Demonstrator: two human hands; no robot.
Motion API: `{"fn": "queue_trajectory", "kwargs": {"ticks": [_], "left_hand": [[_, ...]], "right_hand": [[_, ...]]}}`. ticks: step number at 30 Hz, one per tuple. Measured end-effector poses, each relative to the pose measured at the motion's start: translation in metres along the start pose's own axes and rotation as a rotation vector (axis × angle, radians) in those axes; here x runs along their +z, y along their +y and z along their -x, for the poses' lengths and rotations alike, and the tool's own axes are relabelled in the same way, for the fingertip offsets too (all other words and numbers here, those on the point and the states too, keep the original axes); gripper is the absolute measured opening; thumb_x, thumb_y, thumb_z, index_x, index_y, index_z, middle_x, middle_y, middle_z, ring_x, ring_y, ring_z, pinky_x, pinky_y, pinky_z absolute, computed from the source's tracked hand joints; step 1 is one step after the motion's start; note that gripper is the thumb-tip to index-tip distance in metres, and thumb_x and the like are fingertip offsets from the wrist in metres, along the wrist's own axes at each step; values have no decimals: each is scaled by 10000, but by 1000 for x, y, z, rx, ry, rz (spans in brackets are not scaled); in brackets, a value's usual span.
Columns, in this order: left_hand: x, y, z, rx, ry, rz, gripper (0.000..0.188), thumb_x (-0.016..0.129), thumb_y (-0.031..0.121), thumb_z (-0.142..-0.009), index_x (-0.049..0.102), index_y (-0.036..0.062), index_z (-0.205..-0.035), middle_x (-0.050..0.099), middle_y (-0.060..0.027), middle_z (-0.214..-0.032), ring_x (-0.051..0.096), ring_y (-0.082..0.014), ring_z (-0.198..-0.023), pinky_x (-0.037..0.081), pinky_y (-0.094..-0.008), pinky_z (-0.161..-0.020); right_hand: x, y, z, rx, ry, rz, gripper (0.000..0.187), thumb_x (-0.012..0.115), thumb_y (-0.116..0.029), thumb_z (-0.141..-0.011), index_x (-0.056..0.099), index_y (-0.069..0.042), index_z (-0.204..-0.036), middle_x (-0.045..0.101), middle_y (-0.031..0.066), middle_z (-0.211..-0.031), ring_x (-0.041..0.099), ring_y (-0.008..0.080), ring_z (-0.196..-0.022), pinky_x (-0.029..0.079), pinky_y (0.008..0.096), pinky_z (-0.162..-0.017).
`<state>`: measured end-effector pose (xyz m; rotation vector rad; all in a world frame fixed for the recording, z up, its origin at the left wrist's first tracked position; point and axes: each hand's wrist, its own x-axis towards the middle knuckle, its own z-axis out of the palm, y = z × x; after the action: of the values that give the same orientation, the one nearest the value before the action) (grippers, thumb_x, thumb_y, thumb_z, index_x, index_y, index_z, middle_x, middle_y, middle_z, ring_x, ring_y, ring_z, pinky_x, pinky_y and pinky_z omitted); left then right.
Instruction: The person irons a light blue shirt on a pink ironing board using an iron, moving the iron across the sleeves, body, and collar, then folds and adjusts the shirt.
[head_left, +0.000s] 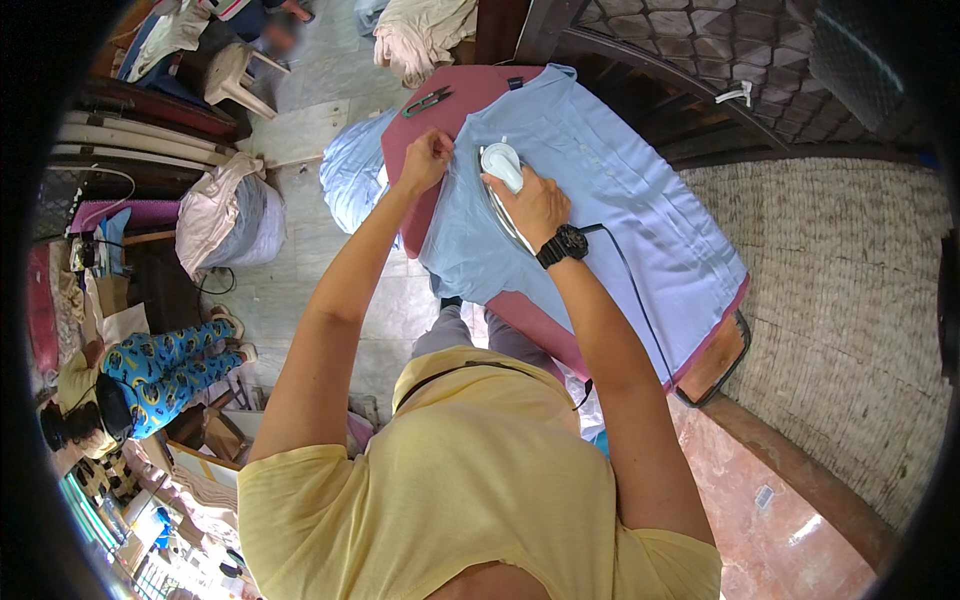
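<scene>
A light blue garment (610, 170) lies spread over a padded maroon ironing board (400, 125), its near left part sheer and wrinkled. My right hand (538, 208) is wrapped round a white iron (502, 165), which rests on the cloth. The iron's black cord (632, 280) trails toward the board's near right edge. At the garment's left edge, my left hand (427, 160) has its fingers pinched on the cloth, and the exact grip is small in view. Green-handled thread snips (428, 101) lie on the maroon cover beyond that hand.
Bundled light blue cloth (352, 170) sits left of the board. Farther left are a cloth-covered bundle (232, 218), a plastic stool (240, 80) and a person in patterned blue trousers (165, 375). A metal grille door (690, 45) and a woven mat (830, 290) are on the right.
</scene>
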<state>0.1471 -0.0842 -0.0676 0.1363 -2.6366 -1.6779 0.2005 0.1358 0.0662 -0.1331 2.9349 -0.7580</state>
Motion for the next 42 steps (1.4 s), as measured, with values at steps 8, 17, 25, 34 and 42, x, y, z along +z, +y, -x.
{"fn": "queue_trajectory", "kwargs": {"ticks": [8,17,25,34,42], "left_hand": [[3,-15,-3,-12,-41,256,209,584,-50,-864,730,23,-995,670,-20,-789,568,-80,-693,471,-257,-654],[-15,-7,0,-76,-245,171,336,653,-81,-783,719,30,-1094,626,-12,-802,546,-80,-703,479,-256,-670],[-22,2,-2,201,-252,-165,559,696,-92,-664,699,128,-1177,583,-79,-1058,617,-228,-824,532,-317,-751],[-37,7,-9,254,-297,-172,580,699,-118,-684,668,140,-1203,547,-61,-1072,599,-202,-935,518,-291,-821],[-45,1,-80,-15,-336,47,379,657,-60,-790,674,53,-1151,707,-94,-1105,663,-172,-994,529,-288,-788]], "right_hand": [[2,-1,0,11,-14,-39,627,648,-640,-821,688,-27,-946,690,261,-818,673,444,-817,518,528,-720],[1,-1,-1,14,-18,-45,595,668,-611,-818,693,-34,-961,697,245,-825,676,446,-813,525,528,-714],[-6,3,-4,7,-149,-98,597,671,-618,-810,700,-46,-978,699,252,-858,683,431,-840,523,533,-722],[6,-9,2,-157,-125,-5,638,637,-682,-806,716,-76,-990,686,241,-800,670,423,-750,512,525,-661],[12,-14,1,-130,-161,-9,659,593,-659,-847,689,-25,-1002,697,248,-836,678,422,-809,509,543,-691]]}}
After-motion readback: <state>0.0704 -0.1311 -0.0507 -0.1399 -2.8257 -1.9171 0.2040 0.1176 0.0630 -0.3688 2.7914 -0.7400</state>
